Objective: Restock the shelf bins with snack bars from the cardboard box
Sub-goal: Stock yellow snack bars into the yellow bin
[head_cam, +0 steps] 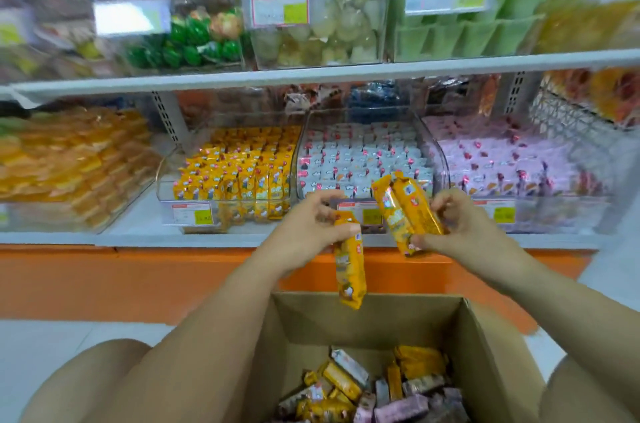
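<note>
Yellow foil wrappers sit at the centre of what we see. The left hand (308, 225) pinches the top end of one yellow snack bar (350, 270) between thumb and fingers, so the bar hangs downward over the far rim of the open cardboard box (367, 313). Near it but not touching, the right hand (464, 225) grips two more yellow bars (407, 214) pressed together, their tops leaning left. We see both hands raised in front of the white lower shelf (138, 239). Inside the box lies a loose heap of wrapped bars (363, 388), with yellow, pink and pale ones mixed. Behind the hands we find three clear bins side by side on the shelf. The left bin (166, 176) holds upright rows of matching yellow bars, the middle bin (306, 124) white packs, and the right bin (554, 211) pink packs. An orange base panel (138, 280) runs under the shelf. Above, the upper shelf (311, 76) carries blurred clear containers of green and pale sweets. Bare knees flank the box on either side.
</note>
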Motion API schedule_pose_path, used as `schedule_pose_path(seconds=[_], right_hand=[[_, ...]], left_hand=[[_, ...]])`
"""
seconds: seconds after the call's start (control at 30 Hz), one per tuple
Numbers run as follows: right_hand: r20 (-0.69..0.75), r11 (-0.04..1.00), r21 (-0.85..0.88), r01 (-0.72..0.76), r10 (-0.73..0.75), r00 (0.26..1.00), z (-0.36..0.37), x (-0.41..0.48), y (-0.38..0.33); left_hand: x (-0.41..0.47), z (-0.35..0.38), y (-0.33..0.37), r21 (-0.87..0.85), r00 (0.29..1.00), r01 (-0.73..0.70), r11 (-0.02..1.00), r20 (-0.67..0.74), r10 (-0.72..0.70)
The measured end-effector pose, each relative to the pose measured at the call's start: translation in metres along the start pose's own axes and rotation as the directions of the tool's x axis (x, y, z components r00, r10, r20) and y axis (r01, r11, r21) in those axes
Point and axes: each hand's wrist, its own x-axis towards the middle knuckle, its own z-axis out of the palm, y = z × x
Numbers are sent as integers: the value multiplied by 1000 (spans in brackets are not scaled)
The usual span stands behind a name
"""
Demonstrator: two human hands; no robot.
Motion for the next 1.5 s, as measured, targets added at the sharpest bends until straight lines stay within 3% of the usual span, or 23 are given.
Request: schedule_pose_path(seconds=[0.13, 0.33, 0.47, 0.53, 0.6, 0.67, 0.73, 0.9, 1.13, 1.2, 1.27, 1.33, 1.4, 1.43, 1.5], right_hand=[[-25, 987, 162, -8, 13, 1000, 10, 6, -3], [48, 994, 110, 14, -19, 999, 25, 13, -12], [52, 990, 93, 104, -109, 993, 43, 31, -31], [56, 986, 99, 137, -143, 988, 56, 44, -41], [68, 981, 87, 173, -179, 982, 69, 56, -50], [83, 973, 66, 221, -226, 971, 79, 65, -57], [106, 967, 40, 253, -256, 961, 86, 71, -61], [188, 971, -24, 238, -230, 955, 93, 81, -57], [224, 980, -44, 195, -181, 958, 103, 91, -51], [227, 983, -50, 178, -163, 960, 104, 91, -49], [225, 986, -41, 161, -148, 963, 106, 92, -48], [213, 988, -24, 155, -146, 966, 109, 92, -49], [204, 986, -7, 165, -160, 966, 116, 92, -52], [197, 984, -11, 177, -171, 965, 120, 93, -54], [200, 981, -16, 193, -186, 962, 128, 92, -58]], left_hand=[[5, -7, 4, -5, 995, 6, 1000, -101, -6], [8, -30, 4, -77, 977, -30, 997, -214, 13], [15, -65, 4, -95, 917, -94, 991, -395, 49], [19, -88, 3, 4, 863, -122, 993, -493, 108], [25, -112, 1, 211, 807, -120, 970, -549, 219], [30, -130, 0, 408, 778, -76, 910, -546, 310], [39, -144, -1, 560, 796, 0, 829, -502, 339], [66, -163, -18, 678, 906, 133, 723, -379, 190], [82, -166, -53, 846, 955, 247, 472, -296, 31], [80, -166, -53, 825, 949, 244, 509, -312, 51], [75, -164, -47, 797, 918, 170, 580, -342, 201], [65, -156, -36, 678, 843, 58, 733, -427, 328], [53, -143, -21, 339, 861, -33, 940, -468, 199], [48, -135, -16, 139, 908, -32, 990, -409, 87], [41, -125, -13, -124, 968, 35, 992, -244, -65]])
